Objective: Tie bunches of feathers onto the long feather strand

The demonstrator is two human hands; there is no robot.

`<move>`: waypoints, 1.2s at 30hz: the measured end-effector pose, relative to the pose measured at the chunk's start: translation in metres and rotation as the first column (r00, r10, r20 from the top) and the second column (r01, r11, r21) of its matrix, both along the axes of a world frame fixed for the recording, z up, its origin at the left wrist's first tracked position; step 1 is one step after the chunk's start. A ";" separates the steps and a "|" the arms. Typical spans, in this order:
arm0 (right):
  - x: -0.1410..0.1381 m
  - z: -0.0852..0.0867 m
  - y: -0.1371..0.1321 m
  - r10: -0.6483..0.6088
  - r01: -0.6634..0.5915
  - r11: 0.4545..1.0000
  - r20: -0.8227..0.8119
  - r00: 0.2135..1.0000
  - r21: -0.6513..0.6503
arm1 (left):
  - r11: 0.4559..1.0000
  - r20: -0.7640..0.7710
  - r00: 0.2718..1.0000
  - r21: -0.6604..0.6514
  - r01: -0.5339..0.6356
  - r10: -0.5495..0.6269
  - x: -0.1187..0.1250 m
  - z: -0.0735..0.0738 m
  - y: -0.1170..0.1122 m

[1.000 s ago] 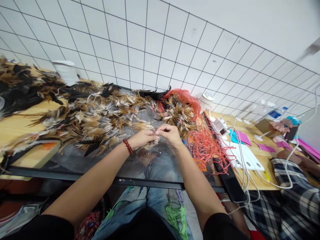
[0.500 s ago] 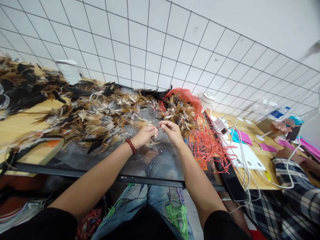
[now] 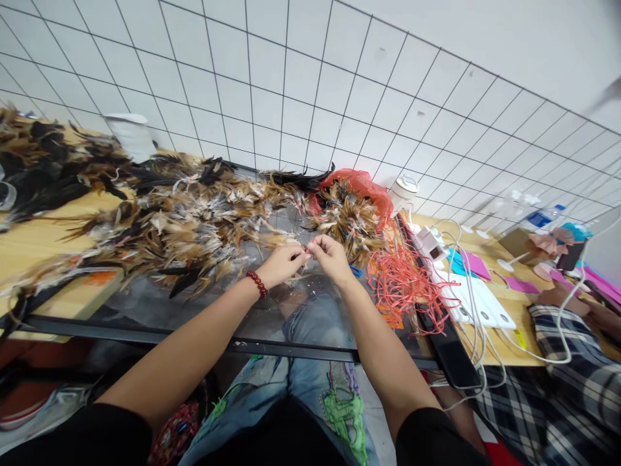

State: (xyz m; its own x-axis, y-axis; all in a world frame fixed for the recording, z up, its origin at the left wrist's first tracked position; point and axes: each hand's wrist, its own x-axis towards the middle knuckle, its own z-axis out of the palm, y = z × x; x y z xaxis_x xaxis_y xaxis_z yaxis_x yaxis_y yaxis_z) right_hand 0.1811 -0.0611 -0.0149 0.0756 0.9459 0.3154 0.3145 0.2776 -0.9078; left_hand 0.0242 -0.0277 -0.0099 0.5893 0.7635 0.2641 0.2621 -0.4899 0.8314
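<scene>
The left hand and right hand meet fingertip to fingertip, both pinched shut on a small pale-brown feather tuft just above the clear glass tabletop. The work likely goes best with both pinches firm and close together, clear of the loose brown feather heap.

No legible text, numbers or brand marks anywhere in view. Checked the likely spots:
- blue label on the clear bottle: too small and blurred to read.
- yellow tag on the white cable: no characters resolve.
- green patch on the jeans: graphic shapes, no letters I can make out.
- orange card under the red cords: mostly covered, nothing readable.
</scene>
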 end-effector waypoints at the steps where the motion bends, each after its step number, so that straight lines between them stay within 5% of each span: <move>1: 0.000 0.000 0.001 -0.011 0.011 1.000 -0.041 0.999 -0.010 | 1.000 0.016 1.000 -0.017 -0.015 0.015 0.000 -0.001 0.001; 6: -0.001 0.002 0.003 -0.013 -0.001 0.999 -0.268 0.963 -0.052 | 0.993 0.146 0.988 -0.116 -0.025 0.042 -0.001 -0.003 0.004; 14: -0.002 0.009 -0.004 0.051 -0.036 0.992 -0.122 0.991 0.122 | 0.971 0.067 0.997 -0.233 0.051 -0.036 -0.001 -0.002 0.003; 21: -0.003 0.015 -0.008 0.078 -0.083 0.988 0.041 0.996 0.128 | 1.000 -0.024 1.000 0.020 0.014 -0.013 0.001 -0.001 -0.002; 36: 0.001 0.004 -0.003 0.034 -0.042 0.997 0.111 0.993 0.065 | 0.979 -0.039 0.999 0.206 0.010 -0.002 -0.002 -0.006 0.000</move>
